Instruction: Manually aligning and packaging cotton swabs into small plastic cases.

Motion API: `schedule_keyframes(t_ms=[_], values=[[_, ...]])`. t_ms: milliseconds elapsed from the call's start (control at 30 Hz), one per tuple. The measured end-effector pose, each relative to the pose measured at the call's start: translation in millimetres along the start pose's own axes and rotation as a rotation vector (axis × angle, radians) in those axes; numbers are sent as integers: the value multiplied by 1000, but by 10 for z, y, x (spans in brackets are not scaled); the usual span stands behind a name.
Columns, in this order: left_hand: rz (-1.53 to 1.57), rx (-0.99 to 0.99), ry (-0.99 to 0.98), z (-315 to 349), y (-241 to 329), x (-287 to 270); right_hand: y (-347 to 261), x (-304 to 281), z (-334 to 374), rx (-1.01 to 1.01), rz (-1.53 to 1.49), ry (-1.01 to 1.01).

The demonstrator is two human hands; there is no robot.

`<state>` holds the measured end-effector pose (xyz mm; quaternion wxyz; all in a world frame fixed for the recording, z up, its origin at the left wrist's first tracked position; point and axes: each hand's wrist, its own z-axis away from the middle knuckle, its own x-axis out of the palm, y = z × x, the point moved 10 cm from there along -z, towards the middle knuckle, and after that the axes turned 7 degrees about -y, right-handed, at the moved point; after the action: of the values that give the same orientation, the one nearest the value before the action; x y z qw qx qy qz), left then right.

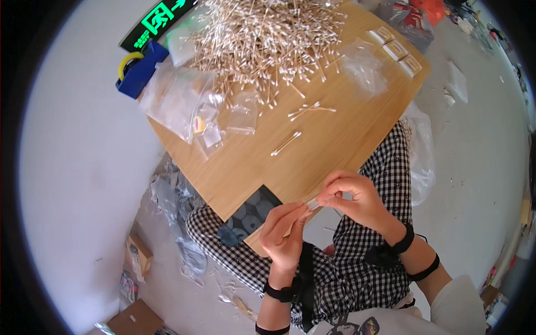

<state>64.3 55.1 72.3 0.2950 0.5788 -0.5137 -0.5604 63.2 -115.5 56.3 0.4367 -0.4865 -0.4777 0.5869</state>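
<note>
My left hand (283, 231) and my right hand (353, 196) meet over the table's near edge. Between their pinched fingertips is a small clear plastic piece (314, 205), perhaps a little bag; the fingers cover most of it. Just beyond them on the wooden table (329, 145) lie a couple of cotton swabs side by side (286, 143). Farther off, several loose cotton swabs (311, 110) cross each other. A large heap of cotton swabs (268, 39) fills the far part of the tabletop.
Clear plastic bags (173, 100) lie at the table's left, near a blue tape dispenser (142, 70). Another clear bag (365, 67) and small white-and-brown packs (395, 51) sit at the far right. A dark patterned item (251, 215) rests at the near left edge, above my checked trousers (357, 251).
</note>
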Motion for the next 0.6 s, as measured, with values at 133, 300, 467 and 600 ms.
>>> schedule_keyframes(t_ms=[133,300,467,600], values=[[31,-9,-6,36,-94,47,139,-1,17,3,-77,7],[42,-6,-27,-9,5,47,49,5,65,-9,17,-8],[206,-73,-161,33,32,80,-318,97,132,-83,102,-18],[400,-209,10,317,-169,-283,-1354,144,741,-438,330,113]])
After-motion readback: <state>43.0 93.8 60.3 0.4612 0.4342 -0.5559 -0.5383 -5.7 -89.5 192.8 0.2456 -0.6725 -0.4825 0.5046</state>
